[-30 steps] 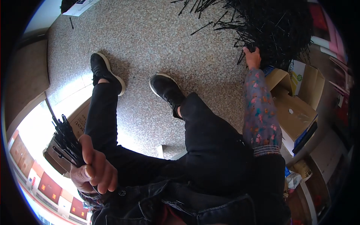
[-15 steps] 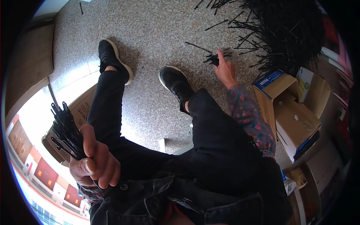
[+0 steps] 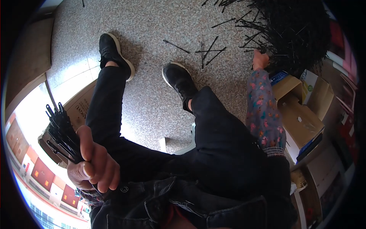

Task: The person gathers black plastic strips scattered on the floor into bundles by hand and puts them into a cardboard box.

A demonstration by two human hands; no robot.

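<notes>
My left hand [image 3: 95,162] is closed around a bunch of thin black strips [image 3: 63,131], whose upper ends have small holes. It is held at the lower left, above my thigh. My right hand [image 3: 260,60] is stretched out to the near left edge of a large heap of similar black strips [image 3: 297,34]. Its fingers are curled, and dark strip ends show at the fingertips; what is in them is hidden. Several loose strips [image 3: 209,50] lie crossed on the floor between my shoe and the heap, with a single strip [image 3: 176,46] to their left.
Speckled stone floor [image 3: 152,23] lies under my two black shoes [image 3: 179,80]. Opened cardboard boxes [image 3: 299,118] stand at the right, below the heap. Another cardboard box [image 3: 78,107] is beside my left leg. A pale curved piece [image 3: 188,143] shows between my thighs.
My right hand has moved right, from the small group of strips on the floor to the heap's edge. Strips near its former place now lie spread and crossed. The left hand keeps its bunch.
</notes>
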